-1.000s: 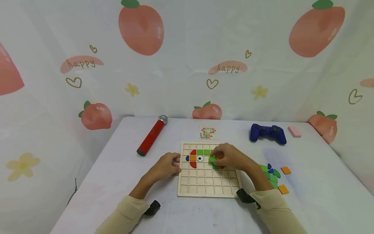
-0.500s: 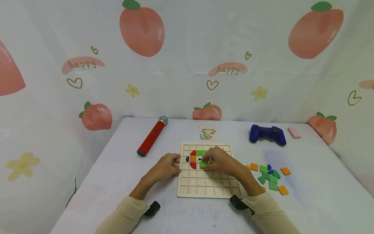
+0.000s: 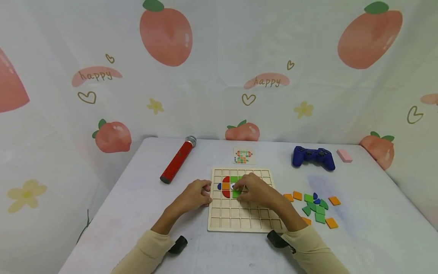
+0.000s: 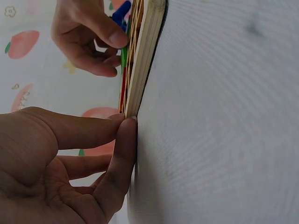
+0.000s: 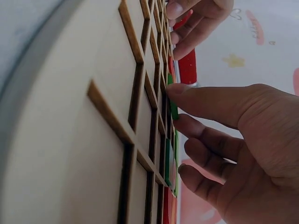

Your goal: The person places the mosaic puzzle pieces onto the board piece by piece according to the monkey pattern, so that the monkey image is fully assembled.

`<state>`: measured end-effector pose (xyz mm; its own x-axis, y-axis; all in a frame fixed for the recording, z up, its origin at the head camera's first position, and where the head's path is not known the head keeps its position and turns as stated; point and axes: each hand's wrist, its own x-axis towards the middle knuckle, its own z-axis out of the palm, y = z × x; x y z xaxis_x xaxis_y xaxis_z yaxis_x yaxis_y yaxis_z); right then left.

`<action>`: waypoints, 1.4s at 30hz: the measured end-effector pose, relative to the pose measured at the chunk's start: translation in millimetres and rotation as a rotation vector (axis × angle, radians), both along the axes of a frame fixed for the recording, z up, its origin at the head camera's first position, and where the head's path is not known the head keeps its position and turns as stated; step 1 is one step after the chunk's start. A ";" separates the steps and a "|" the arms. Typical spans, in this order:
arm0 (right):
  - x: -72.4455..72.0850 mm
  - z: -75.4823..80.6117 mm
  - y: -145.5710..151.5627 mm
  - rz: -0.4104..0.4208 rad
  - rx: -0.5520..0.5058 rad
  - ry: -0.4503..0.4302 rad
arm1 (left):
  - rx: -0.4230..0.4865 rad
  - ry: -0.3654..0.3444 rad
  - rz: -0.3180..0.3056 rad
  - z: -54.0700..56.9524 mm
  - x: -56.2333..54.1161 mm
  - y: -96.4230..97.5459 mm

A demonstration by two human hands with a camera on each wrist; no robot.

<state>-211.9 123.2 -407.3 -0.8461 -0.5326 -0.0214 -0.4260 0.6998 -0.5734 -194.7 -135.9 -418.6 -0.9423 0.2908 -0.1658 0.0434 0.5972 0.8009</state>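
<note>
A square wooden grid board [image 3: 226, 211] lies on the table. My left hand [image 3: 194, 196] pinches its left edge; thumb and finger [image 4: 122, 142] meet at the rim in the left wrist view. My right hand [image 3: 258, 192] is over the board's upper middle, thumb and index finger pinching a green square tile [image 3: 236, 194]. That tile [image 5: 173, 106] stands at a cell's edge, beside a red rounded piece [image 3: 226, 194]. An orange square [image 3: 226, 186], a blue half-round piece [image 3: 219, 186] and green tiles [image 3: 234, 179] sit in nearby cells. My right fingers partly cover an eye tile.
Loose green, orange and blue tiles [image 3: 320, 217] lie right of the board. Behind it is a pattern card [image 3: 244, 156]. A red microphone [image 3: 177, 161] lies at back left; a blue game controller [image 3: 313, 157] and pink block [image 3: 344, 155] are at back right.
My right hand has moved left across the board with the green tile, from the figure's right side to the cell beside the lower red piece. My left hand has stayed at the edge.
</note>
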 end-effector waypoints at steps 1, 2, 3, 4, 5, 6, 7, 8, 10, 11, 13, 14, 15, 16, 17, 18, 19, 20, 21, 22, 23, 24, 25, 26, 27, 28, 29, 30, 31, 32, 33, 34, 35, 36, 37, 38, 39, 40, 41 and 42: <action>-0.1 -0.3 0.0 0.003 -0.002 0.003 | 0.000 0.001 0.000 0.0 0.0 0.0; -0.2 -0.5 0.1 0.004 -0.002 0.006 | -0.001 0.001 0.000 -0.1 0.0 0.1; -0.1 -0.5 0.3 0.004 -0.001 0.009 | 0.000 0.001 0.000 -0.3 -0.1 0.1; -0.1 -0.4 0.5 0.004 -0.001 0.009 | -0.001 0.001 0.000 -0.4 -0.2 0.1; -0.1 -0.5 0.8 0.005 -0.005 0.007 | -0.001 0.000 -0.001 -0.6 -0.3 0.1; -0.1 -0.4 1.2 0.005 -0.009 0.003 | 0.000 -0.001 -0.001 -0.7 -0.4 0.1; -0.2 -0.6 1.5 0.008 -0.012 -0.002 | 0.000 -0.002 -0.001 -0.9 -0.4 0.1; -0.2 -0.3 1.7 0.011 -0.018 -0.007 | 0.000 -0.003 -0.002 -0.9 -0.4 0.1; -0.4 -0.2 1.9 0.022 -0.036 -0.018 | 0.003 -0.003 -0.002 -0.8 -0.3 0.0; -0.6 0.0 1.8 0.029 -0.046 -0.025 | 0.003 -0.002 -0.002 -0.6 -0.3 -0.1; -0.9 0.1 1.8 0.033 -0.058 -0.045 | 0.003 0.000 -0.002 0.0 -0.1 0.0; -0.9 0.6 1.8 0.036 -0.065 -0.053 | 0.003 0.001 -0.002 0.4 -0.1 0.0; -0.9 1.1 2.0 0.039 -0.070 -0.061 | 0.002 0.003 -0.003 0.6 0.0 0.1; -0.8 1.8 2.3 0.041 -0.073 -0.070 | 0.002 0.004 -0.002 1.1 0.1 0.1; -0.7 2.5 2.8 0.043 -0.075 -0.076 | 0.002 0.003 -0.002 1.3 0.3 0.2; -0.7 2.8 3.7 0.045 -0.078 -0.081 | 0.003 0.002 -0.002 1.4 0.3 0.2; -0.7 3.4 4.7 0.047 -0.079 -0.081 | 0.005 0.001 -0.003 1.2 0.3 0.1; -0.8 3.7 6.0 0.051 -0.081 -0.083 | 0.007 0.001 -0.003 0.9 0.2 0.0; -1.2 3.9 7.6 0.050 -0.080 -0.085 | 0.009 0.000 -0.003 0.8 0.1 -0.2; -1.7 3.9 9.5 0.048 -0.082 -0.090 | 0.011 -0.002 -0.003 0.5 0.0 -0.1; -2.5 3.7 11.7 0.045 -0.083 -0.095 | 0.012 -0.003 -0.003 0.1 -0.1 -0.2; -3.4 3.8 14.2 0.040 -0.087 -0.106 | 0.012 -0.003 -0.003 -0.1 -0.3 -0.2; -4.3 3.9 16.9 0.036 -0.088 -0.114 | 0.011 -0.003 -0.003 -0.1 -0.3 -0.1; -5.2 4.2 20.1 0.028 -0.092 -0.125 | 0.010 -0.003 -0.003 0.0 -0.3 0.0; -6.4 4.5 23.6 0.019 -0.094 -0.134 | 0.008 -0.003 -0.002 0.0 -0.4 0.1; -7.6 4.6 27.3 0.013 -0.094 -0.142 | 0.007 -0.004 -0.001 -0.1 -0.6 0.4; -8.8 4.9 31.2 0.004 -0.094 -0.148 | 0.006 -0.005 -0.001 -0.1 -0.7 0.4; -10.1 5.0 35.5 -0.009 -0.089 -0.154 | 0.004 -0.004 -0.002 -0.3 -0.9 0.5; -11.4 5.4 40.1 -0.017 -0.082 -0.154 | 0.003 -0.006 -0.001 -0.4 -1.0 0.7; -12.7 5.8 45.0 -0.025 -0.078 -0.160 | 0.002 -0.008 0.000 -0.4 -1.1 0.8; -14.0 6.2 49.8 -0.033 -0.069 -0.163 | 0.001 -0.009 -0.001 -0.4 -1.2 0.8; -15.1 6.7 54.7 -0.039 -0.059 -0.160 | 0.000 -0.010 -0.001 -0.2 -1.1 0.9; -16.1 7.3 59.5 -0.051 -0.049 -0.164 | -0.001 -0.010 -0.002 -0.2 -1.1 0.9; -16.9 8.3 64.3 -0.062 -0.041 -0.170 | -0.003 -0.007 -0.003 -0.2 -1.0 0.7; -17.6 9.3 69.0 -0.070 -0.040 -0.180 | -0.005 -0.007 -0.001 0.2 -0.9 0.7; -18.2 10.0 73.4 -0.083 -0.036 -0.194 | -0.006 -0.006 -0.001 0.2 -0.8 0.8; -18.8 10.9 77.7 -0.099 -0.029 -0.207 | -0.007 -0.005 0.000 0.0 -0.7 0.8; -19.2 11.7 82.0 -0.112 -0.023 -0.221 | -0.007 -0.005 0.002 -0.1 -0.7 0.7; -19.7 12.5 86.2 -0.127 -0.017 -0.239 | -0.007 -0.006 0.003 -0.5 -0.9 0.8; -20.0 13.0 90.5 -0.135 -0.009 -0.251 | -0.008 -0.005 0.005 -0.7 -1.0 0.6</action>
<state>-231.9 213.7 -394.2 -0.8784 -0.4162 -0.2348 -0.1731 0.7351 -0.6555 -195.7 -135.3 -419.3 -0.9428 0.2852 -0.1725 0.0368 0.6035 0.7965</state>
